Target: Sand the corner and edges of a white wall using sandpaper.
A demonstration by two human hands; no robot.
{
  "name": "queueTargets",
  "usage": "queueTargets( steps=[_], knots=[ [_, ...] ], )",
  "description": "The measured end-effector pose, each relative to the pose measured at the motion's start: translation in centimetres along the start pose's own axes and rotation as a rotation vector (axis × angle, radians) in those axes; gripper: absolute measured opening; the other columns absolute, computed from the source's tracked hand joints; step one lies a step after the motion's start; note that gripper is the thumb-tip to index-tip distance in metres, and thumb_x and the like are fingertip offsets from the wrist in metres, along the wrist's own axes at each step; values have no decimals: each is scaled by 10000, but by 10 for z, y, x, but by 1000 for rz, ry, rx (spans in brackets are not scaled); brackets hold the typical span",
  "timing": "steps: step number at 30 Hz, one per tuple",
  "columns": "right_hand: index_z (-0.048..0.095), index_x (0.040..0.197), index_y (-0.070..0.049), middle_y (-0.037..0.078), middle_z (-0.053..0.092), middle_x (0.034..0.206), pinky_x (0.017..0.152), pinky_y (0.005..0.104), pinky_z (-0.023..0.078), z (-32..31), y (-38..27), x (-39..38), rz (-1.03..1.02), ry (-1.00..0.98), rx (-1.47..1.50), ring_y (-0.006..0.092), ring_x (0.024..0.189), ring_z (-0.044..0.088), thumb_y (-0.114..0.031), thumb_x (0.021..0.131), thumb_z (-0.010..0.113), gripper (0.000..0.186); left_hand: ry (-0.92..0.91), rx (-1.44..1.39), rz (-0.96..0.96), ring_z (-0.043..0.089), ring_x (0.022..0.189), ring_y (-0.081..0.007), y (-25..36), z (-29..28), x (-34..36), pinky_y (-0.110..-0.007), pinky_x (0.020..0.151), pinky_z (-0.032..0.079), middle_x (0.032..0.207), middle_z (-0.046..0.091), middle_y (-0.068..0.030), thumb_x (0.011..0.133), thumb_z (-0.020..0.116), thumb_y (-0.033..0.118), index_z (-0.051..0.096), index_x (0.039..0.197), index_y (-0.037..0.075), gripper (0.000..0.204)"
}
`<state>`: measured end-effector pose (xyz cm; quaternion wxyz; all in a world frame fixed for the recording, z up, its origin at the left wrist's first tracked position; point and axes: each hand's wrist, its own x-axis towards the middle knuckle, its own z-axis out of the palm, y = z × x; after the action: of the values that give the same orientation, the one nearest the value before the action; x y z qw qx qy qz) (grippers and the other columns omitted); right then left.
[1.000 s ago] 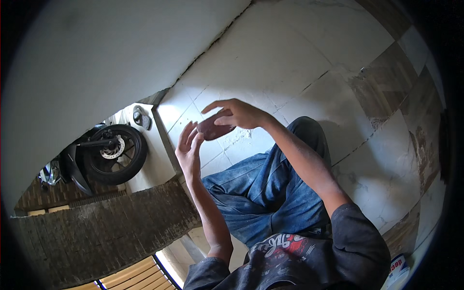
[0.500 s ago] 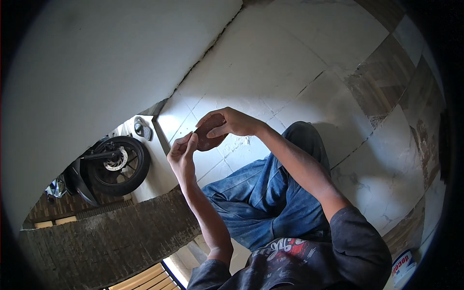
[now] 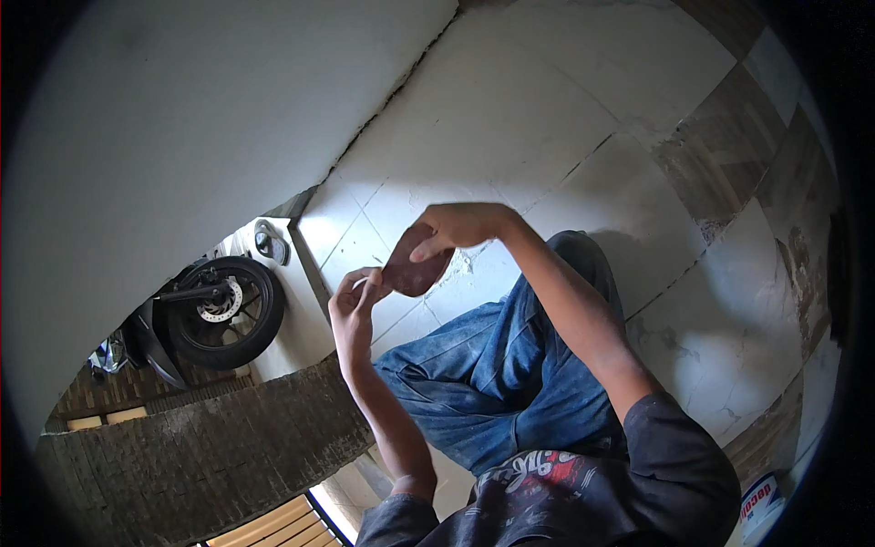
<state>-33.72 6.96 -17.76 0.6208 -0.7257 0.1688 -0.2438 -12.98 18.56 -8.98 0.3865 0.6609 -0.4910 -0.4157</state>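
A thin reddish-brown sandpaper disc [image 3: 412, 272] is held up between my two hands, above the floor and beyond my knees. My left hand [image 3: 354, 299] pinches its left edge between thumb and fingertips. Over its upper right side my right hand [image 3: 456, 230] is closed, with the thumb lying on the face and the fingers hidden behind. The disc's flat face tilts toward me, and its lower rim hangs free.
A pale wall [image 3: 200, 118] rises at the left. White floor tiles [image 3: 565, 118] carry patches of white powder [image 3: 465, 263]. Beyond a dark stone-like ledge [image 3: 210, 451] stands a motorcycle wheel [image 3: 228, 310]. A white tub [image 3: 762, 506] stands at the lower right.
Both hands and the disc have shifted slightly right. My left hand has slid lower along the disc's edge, and the disc has turned, so more of its face shows.
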Motion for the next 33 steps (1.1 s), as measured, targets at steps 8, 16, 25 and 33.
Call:
queueTargets(
  steps=[8,16,25,33],
  knots=[
    [623,1019,23,238,636,990,814,428,496,-115,107,102,324,1413,42,376,937,615,-97,877,451,253,490,501,80,496,1162,-218,-131,-87,-32,-333,941,416,1291,493,-140,938,544,181,441,1284,10,400],
    [526,1249,-58,145,548,1256,961,364,437,-154,101,201,-544,1783,-91,274,1142,546,-22,930,402,344,483,788,-30,545,1112,-315,-221,-72,-45,-374,963,395,1183,579,-195,980,396,319,536,1183,-34,430],
    [335,1404,-122,44,288,1475,1013,299,424,-164,109,225,-579,1520,432,192,1303,375,-32,973,302,441,538,868,-145,562,1080,-324,-218,-64,-31,-397,940,406,1140,606,-190,977,385,353,590,1101,-17,441],
    [282,1428,-114,54,220,1501,936,262,478,-159,71,213,-560,1584,150,203,1254,443,153,870,318,620,480,912,-139,560,1077,-341,-220,-68,-32,-400,932,406,1153,601,-192,978,368,348,603,1076,-3,433]
  ],
)
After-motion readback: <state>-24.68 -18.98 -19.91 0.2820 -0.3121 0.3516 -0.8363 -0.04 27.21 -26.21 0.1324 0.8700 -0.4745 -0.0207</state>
